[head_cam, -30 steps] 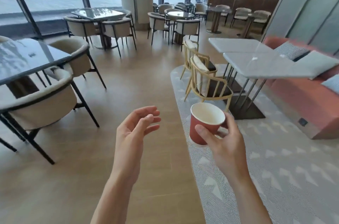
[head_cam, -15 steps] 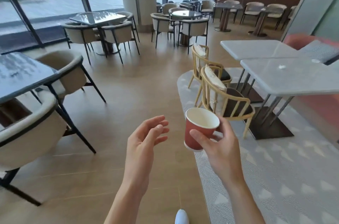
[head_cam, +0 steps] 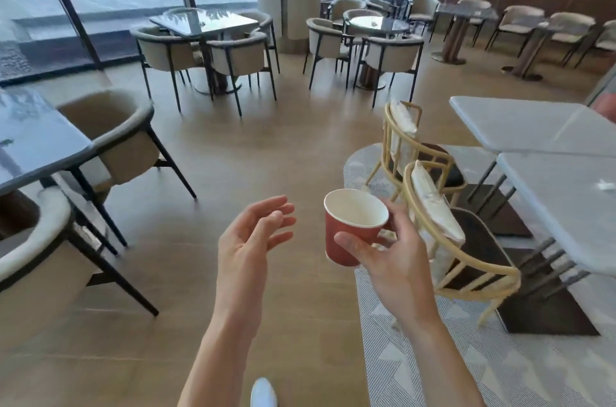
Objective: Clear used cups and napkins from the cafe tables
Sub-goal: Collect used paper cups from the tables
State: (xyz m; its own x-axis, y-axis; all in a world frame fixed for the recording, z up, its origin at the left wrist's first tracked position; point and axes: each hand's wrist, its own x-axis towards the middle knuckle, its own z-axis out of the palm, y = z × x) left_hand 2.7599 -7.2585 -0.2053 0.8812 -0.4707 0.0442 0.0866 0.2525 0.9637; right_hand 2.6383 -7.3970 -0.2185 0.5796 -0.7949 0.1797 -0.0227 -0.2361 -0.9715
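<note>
Right hand [head_cam: 396,260] is gripping the red paper cup [head_cam: 351,228], thumb and fingers curling round it. Left hand [head_cam: 248,243] is hanging just beside it, fingers loosely spread, holding nothing.

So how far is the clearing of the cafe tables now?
One red paper cup is already collected: the right hand holds it, and it looks empty. The left hand is free and open. Still left: a small crumpled white napkin lies on the white table at the right. The other tables in view show no cups that I can make out.
</note>
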